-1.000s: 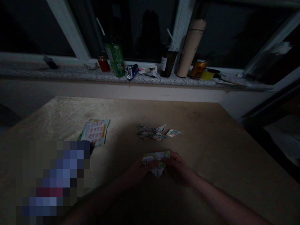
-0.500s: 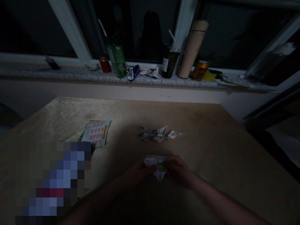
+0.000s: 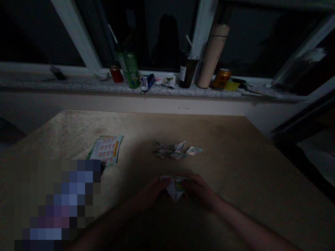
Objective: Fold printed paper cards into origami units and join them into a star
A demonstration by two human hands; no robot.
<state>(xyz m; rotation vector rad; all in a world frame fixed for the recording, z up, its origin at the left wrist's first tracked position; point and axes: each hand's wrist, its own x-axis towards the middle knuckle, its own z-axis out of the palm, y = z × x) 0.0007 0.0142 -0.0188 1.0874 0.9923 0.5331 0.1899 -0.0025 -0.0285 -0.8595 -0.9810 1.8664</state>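
Note:
Between my two hands is a folded piece of printed paper, a triangle with its point toward me and a crease down its middle. My left hand pinches its left corner, thumb on top. My right hand grips the right corner, its fingers partly hidden behind the paper. Beyond the hands, several folded paper pieces with pointed ends lie in a group on the wooden table. One more folded piece rests at the right of that group.
Flat printed sheets lie stacked at the left, beside a pixelated area. Along the granite windowsill stand a green bottle, a red jar, a dark cup with a straw, a tall beige flask and an orange can.
My left thumb has moved up and left along the paper's upper edge. The paper's left flap now lies folded along the middle crease, showing more of the front.

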